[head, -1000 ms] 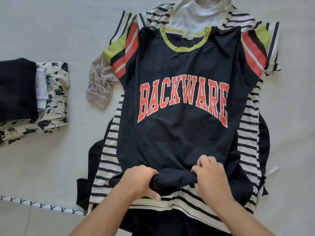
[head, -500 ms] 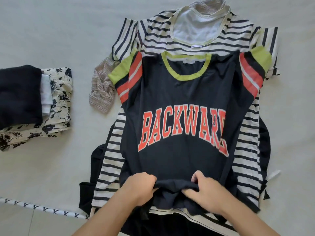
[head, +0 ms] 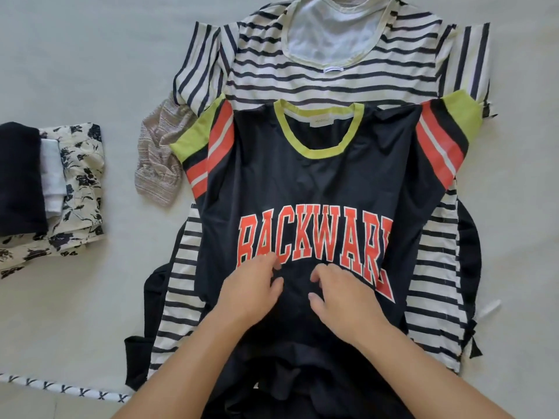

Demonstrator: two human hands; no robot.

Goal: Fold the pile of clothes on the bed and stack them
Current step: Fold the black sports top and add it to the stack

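A black jersey T-shirt with lime-green collar and sleeve cuffs, orange-and-white sleeve stripes and orange block lettering lies face up on the pale bed, near its middle. Its long axis runs from the near edge to the far edge, with the collar pointing toward the far edge and the hem toward the person. Its lower part is bunched in loose folds close to the near edge.

It rests on a white T-shirt with navy horizontal stripes, laid the same way, collar farther up the bed. A grey-beige knitted garment sticks out from under the left sleeves, and black cloth shows below the striped shirt at the left.

The left hand and right hand lie side by side on the black shirt just below the lettering, palms down, fingers loosely spread and slightly bent, pressing the cloth rather than pinching it.

By the bed's left edge sits a stack: a folded black garment over white cloth and a cream fabric with dark floral print.
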